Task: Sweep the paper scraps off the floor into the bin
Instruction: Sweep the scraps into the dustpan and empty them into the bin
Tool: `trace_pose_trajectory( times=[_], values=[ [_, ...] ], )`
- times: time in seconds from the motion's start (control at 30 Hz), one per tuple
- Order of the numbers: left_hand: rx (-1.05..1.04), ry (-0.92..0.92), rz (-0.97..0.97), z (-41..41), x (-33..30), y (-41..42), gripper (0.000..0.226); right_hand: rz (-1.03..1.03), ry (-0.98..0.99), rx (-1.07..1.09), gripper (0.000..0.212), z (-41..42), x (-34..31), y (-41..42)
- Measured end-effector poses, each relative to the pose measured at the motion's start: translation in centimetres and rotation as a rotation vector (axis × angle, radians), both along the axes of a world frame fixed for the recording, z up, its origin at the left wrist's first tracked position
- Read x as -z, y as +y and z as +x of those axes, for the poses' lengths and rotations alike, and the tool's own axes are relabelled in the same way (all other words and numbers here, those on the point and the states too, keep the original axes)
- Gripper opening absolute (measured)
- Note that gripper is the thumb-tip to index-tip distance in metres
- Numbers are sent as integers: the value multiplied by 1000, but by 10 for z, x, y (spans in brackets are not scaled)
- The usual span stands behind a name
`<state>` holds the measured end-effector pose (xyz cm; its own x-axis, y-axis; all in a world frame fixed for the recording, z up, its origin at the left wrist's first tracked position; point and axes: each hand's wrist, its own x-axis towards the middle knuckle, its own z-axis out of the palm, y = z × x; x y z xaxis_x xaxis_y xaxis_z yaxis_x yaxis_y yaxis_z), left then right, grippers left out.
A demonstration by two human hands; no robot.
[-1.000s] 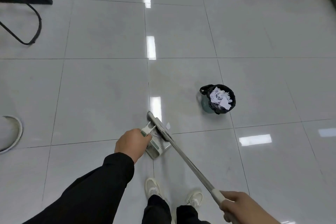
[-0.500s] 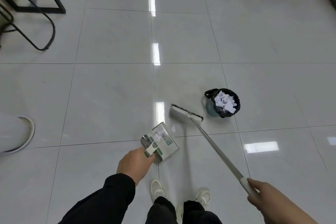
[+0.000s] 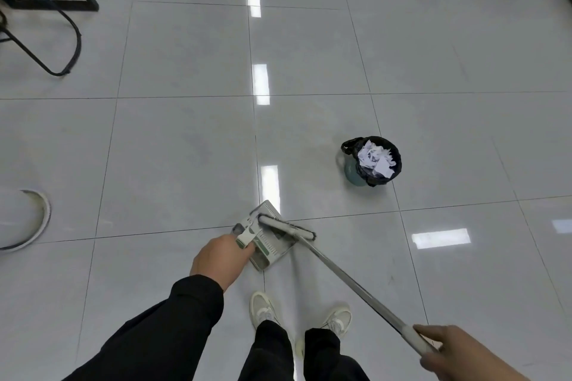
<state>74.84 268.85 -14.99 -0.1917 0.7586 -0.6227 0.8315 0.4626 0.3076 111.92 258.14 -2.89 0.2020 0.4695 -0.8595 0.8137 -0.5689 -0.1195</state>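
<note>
Gripping the dustpan [image 3: 263,238] handle, the left hand [image 3: 220,260] is curled tight; the broom [image 3: 340,278] pole is clamped by the right hand [image 3: 458,353]. The broom head is laid across the pan on the floor [image 3: 173,148]. Paper scraps [image 3: 376,161] are heaped in the bin [image 3: 371,162], well apart.

the floor [image 3: 185,148] is pale glazed tile, glossy enough to mirror the ceiling lights in bright bars. the broom [image 3: 340,272] has a smooth, dull-silver metal shaft with a paler plastic-looking grip, and its head carries dark bristles. the dustpan [image 3: 266,244] looks like matt grey-and-green plastic. the bin [image 3: 353,175] wears a shiny black plastic liner, stuffed with crumpled white paper scraps [image 3: 376,159]. sleeve [image 3: 173,318] and trousers are matt black cloth.
</note>
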Motion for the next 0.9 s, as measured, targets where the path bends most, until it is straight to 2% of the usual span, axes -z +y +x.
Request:
trace_pose_trajectory(
  times=[0.07,0.17,0.2,0.27,0.33,0.43,0.5,0.57,0.77,0.9],
  values=[
    [-14,-53,-41,1,-5,1,42,-48,56,70,42,14,-5,-9],
    [-178,-318,-188,-7,-5,1,33,-97,212,264,15,24,-25,-11],
    [-241,-406,-266,-12,-6,-3,32,-102,245,315,15,26,-31,-8],
    [-285,-499,-354,-14,-7,-10,36,-126,277,408,30,39,-37,-7],
    [-316,-521,-330,-16,-7,-18,37,-139,327,484,27,44,-34,2],
    [-355,-537,-254,5,-13,-25,41,-91,392,735,18,52,-31,13],
    [-363,-544,-231,33,-18,-29,48,-48,459,970,21,61,-33,20],
    [-384,-550,-191,51,-25,-32,48,-44,503,1047,24,61,-30,30],
    [-494,-510,-109,89,-41,-63,38,-45,496,929,23,88,-32,21],
    [-490,-416,-84,109,-48,-82,33,-19,443,624,7,130,-47,3]
  ],
)
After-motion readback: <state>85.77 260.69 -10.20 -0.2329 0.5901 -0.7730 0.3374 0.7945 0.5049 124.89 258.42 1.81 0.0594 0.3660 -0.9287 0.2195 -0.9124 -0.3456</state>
